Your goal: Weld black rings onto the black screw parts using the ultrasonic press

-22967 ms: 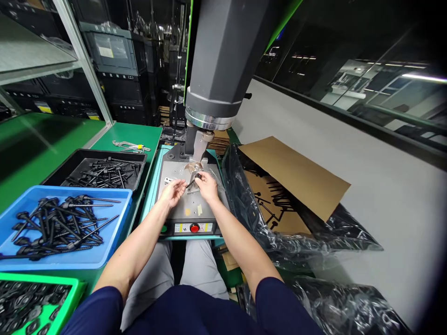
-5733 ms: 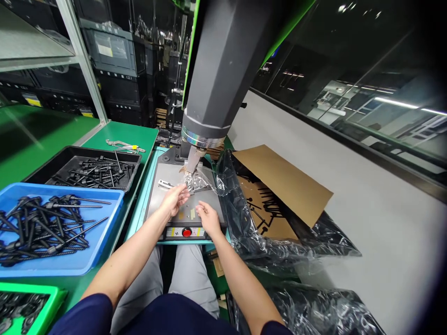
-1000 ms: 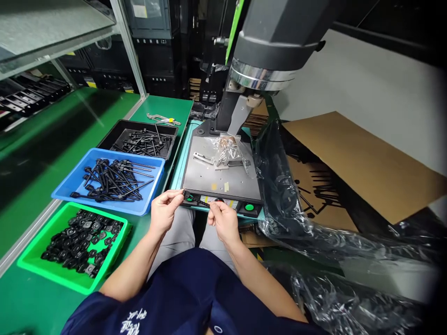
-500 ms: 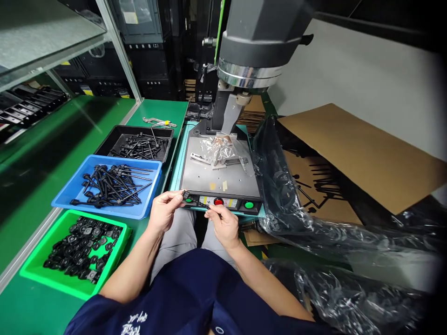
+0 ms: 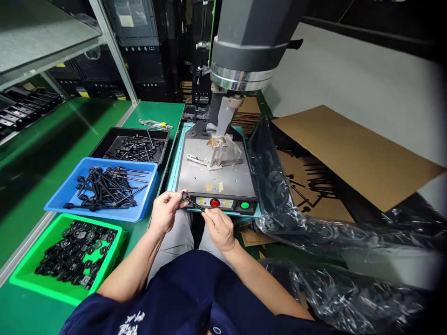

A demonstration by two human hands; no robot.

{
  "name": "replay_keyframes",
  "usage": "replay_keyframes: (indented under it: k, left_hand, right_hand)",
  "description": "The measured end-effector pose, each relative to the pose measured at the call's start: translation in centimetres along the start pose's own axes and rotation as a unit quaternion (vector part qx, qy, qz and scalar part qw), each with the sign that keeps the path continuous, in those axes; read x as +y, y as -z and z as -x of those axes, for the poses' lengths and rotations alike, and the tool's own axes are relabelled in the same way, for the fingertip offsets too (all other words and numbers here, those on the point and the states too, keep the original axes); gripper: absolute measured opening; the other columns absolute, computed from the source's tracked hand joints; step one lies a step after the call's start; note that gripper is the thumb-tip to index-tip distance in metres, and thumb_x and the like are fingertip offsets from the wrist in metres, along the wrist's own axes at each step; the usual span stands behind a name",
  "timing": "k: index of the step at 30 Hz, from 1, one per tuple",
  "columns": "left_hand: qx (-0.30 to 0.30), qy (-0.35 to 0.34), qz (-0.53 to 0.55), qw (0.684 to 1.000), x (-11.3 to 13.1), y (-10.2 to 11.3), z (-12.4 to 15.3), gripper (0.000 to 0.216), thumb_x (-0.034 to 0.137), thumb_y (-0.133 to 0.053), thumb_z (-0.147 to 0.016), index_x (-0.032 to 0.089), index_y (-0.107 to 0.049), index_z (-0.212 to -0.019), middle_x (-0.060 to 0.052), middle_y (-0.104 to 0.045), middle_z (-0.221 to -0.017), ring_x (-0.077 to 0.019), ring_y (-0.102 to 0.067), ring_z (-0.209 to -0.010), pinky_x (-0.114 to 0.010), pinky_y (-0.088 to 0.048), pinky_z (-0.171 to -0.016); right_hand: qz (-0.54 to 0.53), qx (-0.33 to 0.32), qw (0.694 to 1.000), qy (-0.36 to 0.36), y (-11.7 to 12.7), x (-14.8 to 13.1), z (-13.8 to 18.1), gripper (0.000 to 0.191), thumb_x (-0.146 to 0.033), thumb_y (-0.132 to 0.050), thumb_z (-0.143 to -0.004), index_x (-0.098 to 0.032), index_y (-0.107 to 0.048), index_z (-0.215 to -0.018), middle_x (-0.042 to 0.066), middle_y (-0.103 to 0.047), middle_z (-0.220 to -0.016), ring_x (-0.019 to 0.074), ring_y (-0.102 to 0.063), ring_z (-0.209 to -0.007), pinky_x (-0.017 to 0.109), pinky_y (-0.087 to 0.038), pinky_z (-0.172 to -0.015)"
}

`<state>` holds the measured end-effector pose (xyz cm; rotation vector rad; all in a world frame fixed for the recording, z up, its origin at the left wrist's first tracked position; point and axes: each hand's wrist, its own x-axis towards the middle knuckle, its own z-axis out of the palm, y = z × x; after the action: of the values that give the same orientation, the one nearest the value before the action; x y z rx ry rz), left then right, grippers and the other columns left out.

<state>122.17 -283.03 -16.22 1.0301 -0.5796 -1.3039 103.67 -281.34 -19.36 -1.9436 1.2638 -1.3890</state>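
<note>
My left hand pinches the headed end of a thin black rod between thumb and fingers. At the rod's other end, my right hand is closed on it with the fingertips. The rod slants down slightly from left to right, in front of the machine's button panel. To the left, a blue tray holds many black rods with wide heads. Nearer to me, a green bin contains small black square-looking parts. Details of the rod's head are partly hidden by my left fingers.
A press-like machine stands ahead, its pointed tool above a metal plate with a fixture and clear plastic. Behind the blue tray are a black tray and pliers. A plastic-lined box with cardboard lies right.
The view has shifted slightly. My hands keep hold of the black rod and sit a little closer together. The clear plastic around the fixture has changed shape, showing more of the fixture.
</note>
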Motion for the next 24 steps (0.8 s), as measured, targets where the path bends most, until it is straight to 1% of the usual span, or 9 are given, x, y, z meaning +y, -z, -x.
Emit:
replay_keyframes:
  k: [2,5,8,12,15,17,19,22,24]
  left_hand:
    - [-0.004,-0.02,-0.005,1.0,-0.2,-0.3,0.0,0.032,0.039,-0.086,-0.065,0.015,-0.064,-0.064,-0.012,-0.076,-0.091,-0.0293,-0.07,-0.104,-0.037,-0.06,-0.078]
    - [-0.029,-0.043,-0.021,0.998,-0.7,-0.6,-0.1,0.03,0.039,-0.083,-0.07,0.015,-0.065,-0.064,-0.013,-0.076,-0.094,-0.0294,-0.07,-0.104,-0.039,-0.059,-0.08]
    - [-0.041,-0.049,-0.048,0.997,-1.4,-0.7,-0.5,0.029,0.04,-0.08,-0.073,0.015,-0.066,-0.067,-0.014,-0.076,-0.1,-0.0284,-0.07,-0.103,-0.038,-0.058,-0.08]
    - [-0.037,-0.09,-0.085,0.992,-1.7,-1.7,-2.3,0.028,0.041,-0.078,-0.075,0.015,-0.069,-0.074,-0.013,-0.075,-0.104,-0.0248,-0.07,-0.101,-0.033,-0.057,-0.078]
    - [-0.063,-0.097,-0.078,0.99,-0.7,-3.7,-4.7,0.033,0.042,-0.083,-0.068,0.015,-0.073,-0.084,-0.012,-0.074,-0.105,-0.0225,-0.07,-0.095,-0.036,-0.058,-0.082]
    - [-0.103,-0.084,-0.079,0.988,0.2,-5.6,-7.0,0.038,0.042,-0.086,-0.062,0.014,-0.074,-0.087,-0.009,-0.074,-0.094,-0.0201,-0.07,-0.085,-0.037,-0.058,-0.083]
    - [-0.131,-0.084,-0.092,0.983,0.9,-7.6,-9.6,0.04,0.041,-0.088,-0.058,0.013,-0.074,-0.085,-0.006,-0.073,-0.082,-0.0174,-0.068,-0.075,-0.037,-0.057,-0.08]
    - [-0.128,-0.142,-0.116,0.975,1.0,-10.4,-13.7,0.038,0.039,-0.088,-0.057,0.013,-0.074,-0.082,-0.006,-0.073,-0.079,-0.0172,-0.067,-0.073,-0.036,-0.056,-0.079]
    - [-0.132,-0.186,-0.14,0.964,0.5,-11.9,-16.3,0.035,0.037,-0.086,-0.06,0.014,-0.075,-0.084,-0.008,-0.075,-0.083,-0.019,-0.068,-0.077,-0.036,-0.055,-0.081]
  right_hand:
    - [-0.03,-0.012,0.998,-0.052,0.1,0.0,0.2,0.008,-0.03,-0.065,-0.089,-0.027,-0.072,-0.09,0.004,-0.072,-0.076,0.0211,-0.069,-0.068,0.037,-0.058,-0.069]
    - [-0.07,-0.02,0.989,-0.126,0.1,-0.1,0.8,0.009,-0.032,-0.066,-0.088,-0.027,-0.07,-0.093,0.001,-0.071,-0.071,0.0188,-0.068,-0.061,0.034,-0.057,-0.065]
    - [-0.09,-0.005,0.983,-0.158,-0.1,0.0,1.0,0.01,-0.035,-0.065,-0.087,-0.026,-0.067,-0.091,0.0,-0.071,-0.069,0.0178,-0.068,-0.06,0.032,-0.057,-0.063]
    - [-0.154,-0.059,0.969,-0.186,-0.5,0.9,-0.3,0.018,-0.037,-0.058,-0.091,-0.023,-0.064,-0.101,0.001,-0.072,-0.077,0.0161,-0.07,-0.062,0.029,-0.058,-0.061]
    - [-0.164,-0.069,0.967,-0.182,-0.6,2.4,-2.8,0.021,-0.039,-0.056,-0.092,-0.022,-0.063,-0.104,0.002,-0.073,-0.079,0.0166,-0.071,-0.068,0.03,-0.059,-0.066]
    - [-0.116,-0.05,0.978,-0.166,-0.3,3.6,-5.0,0.022,-0.039,-0.056,-0.092,-0.023,-0.064,-0.104,0.002,-0.074,-0.08,0.0174,-0.071,-0.071,0.033,-0.059,-0.072]
    - [-0.043,-0.031,0.988,-0.148,0.2,4.7,-7.1,0.023,-0.037,-0.057,-0.09,-0.023,-0.064,-0.108,0.005,-0.075,-0.09,0.0189,-0.071,-0.079,0.035,-0.058,-0.08]
    - [0.021,0.007,0.989,-0.145,1.3,6.3,-9.2,0.034,-0.036,-0.06,-0.086,-0.022,-0.062,-0.117,0.01,-0.072,-0.113,0.0225,-0.069,-0.099,0.037,-0.056,-0.086]
    - [0.016,0.021,0.987,-0.157,2.2,7.2,-9.5,0.038,-0.036,-0.057,-0.087,-0.02,-0.06,-0.121,0.013,-0.071,-0.116,0.0227,-0.069,-0.101,0.036,-0.057,-0.083]
